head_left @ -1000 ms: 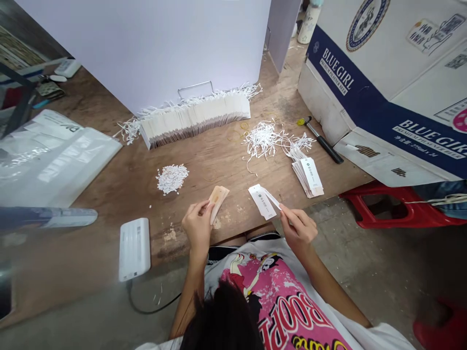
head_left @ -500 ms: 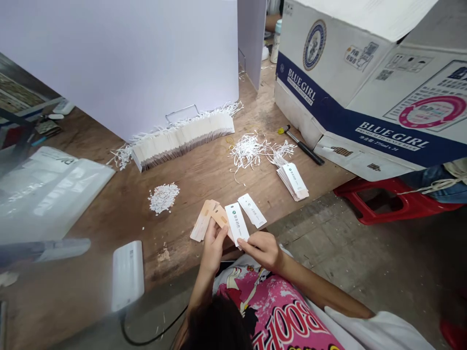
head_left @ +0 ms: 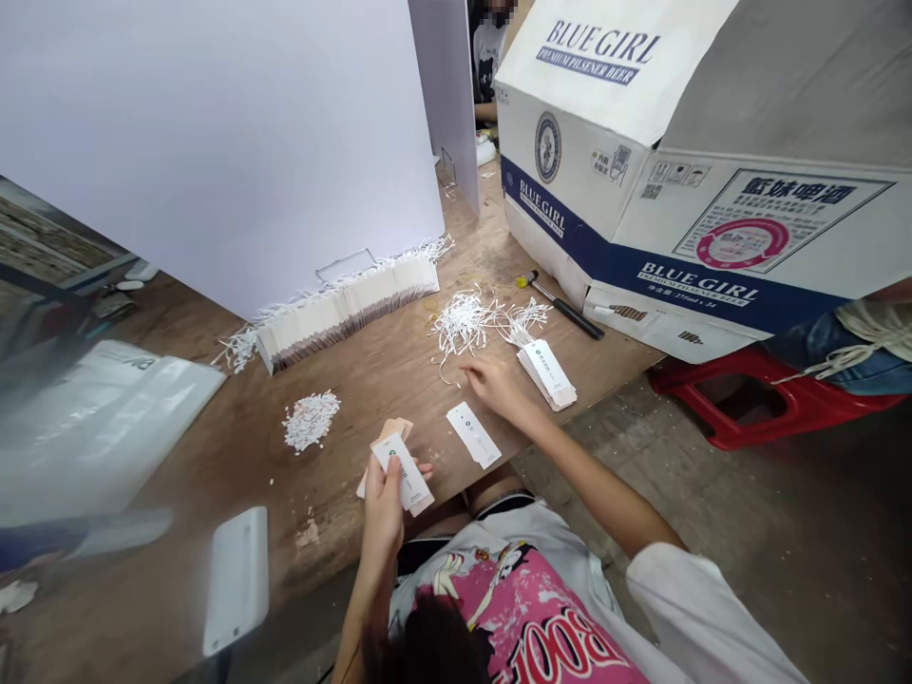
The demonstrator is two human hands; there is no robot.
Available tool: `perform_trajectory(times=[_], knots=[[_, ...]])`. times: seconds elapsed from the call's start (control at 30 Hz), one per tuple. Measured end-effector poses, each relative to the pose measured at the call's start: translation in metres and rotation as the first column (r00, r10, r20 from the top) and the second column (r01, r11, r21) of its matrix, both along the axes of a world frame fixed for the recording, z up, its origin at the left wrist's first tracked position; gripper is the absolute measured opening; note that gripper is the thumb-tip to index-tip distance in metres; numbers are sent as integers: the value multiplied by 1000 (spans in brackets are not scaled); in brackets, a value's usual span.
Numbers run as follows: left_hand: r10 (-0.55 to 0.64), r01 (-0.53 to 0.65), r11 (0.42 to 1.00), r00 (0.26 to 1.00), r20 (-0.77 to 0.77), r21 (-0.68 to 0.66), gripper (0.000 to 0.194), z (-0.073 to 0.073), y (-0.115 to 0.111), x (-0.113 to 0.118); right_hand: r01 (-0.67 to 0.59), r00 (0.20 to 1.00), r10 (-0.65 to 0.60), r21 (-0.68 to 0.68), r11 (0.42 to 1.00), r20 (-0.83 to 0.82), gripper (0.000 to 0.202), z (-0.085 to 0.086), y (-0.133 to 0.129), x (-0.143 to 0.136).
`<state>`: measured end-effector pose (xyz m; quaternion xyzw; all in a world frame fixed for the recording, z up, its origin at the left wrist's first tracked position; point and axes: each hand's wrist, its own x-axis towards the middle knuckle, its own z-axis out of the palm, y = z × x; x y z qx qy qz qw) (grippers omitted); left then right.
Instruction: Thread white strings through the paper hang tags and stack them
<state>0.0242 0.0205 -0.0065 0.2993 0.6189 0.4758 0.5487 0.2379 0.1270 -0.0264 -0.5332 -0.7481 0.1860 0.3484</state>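
Observation:
My left hand [head_left: 386, 499] is closed on a white printed hang tag [head_left: 405, 472], with the thumb pressed on its face. Tan cards [head_left: 394, 429] show behind and beside that tag. Over the table my right hand [head_left: 497, 388] reaches out with its fingers extended and nothing visible in them. Its fingertips are beside the loose end of a string from a pile of white strings [head_left: 463, 321]; whether they touch is unclear. Another white tag [head_left: 474, 435] lies near the table edge, below my right hand. To its right lies a stack of strung tags [head_left: 547, 372].
A long row of strung tags [head_left: 349, 312] stands against a pale upright panel [head_left: 235, 142]. Small white bits [head_left: 312, 421] are heaped at left, above a white device [head_left: 237, 579]. At right are a hammer-like tool [head_left: 562, 306], a big carton [head_left: 627, 209] and a red stool [head_left: 748, 399].
My right hand has left the white tag and moved up and forward to the strings. My left hand now holds that tag over the tan cards. The camera view has shifted.

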Motion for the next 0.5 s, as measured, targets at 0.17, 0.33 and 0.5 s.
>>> perform_trajectory(times=[0.17,0.33,0.5], knots=[[-1,1,1000,1000,13,15,47,8,-7,-2,-19,999,23,-84,996,39,13,-3,71,0],[-39,39,999,999,26,17,51,6,-8,4,-13,1000,12,-130,991,-4,13,-11,84,-10],[-80,79,996,997,7,39,55,0,0,9,-13,990,-1,-97,995,-139,12,-13,85,-5]])
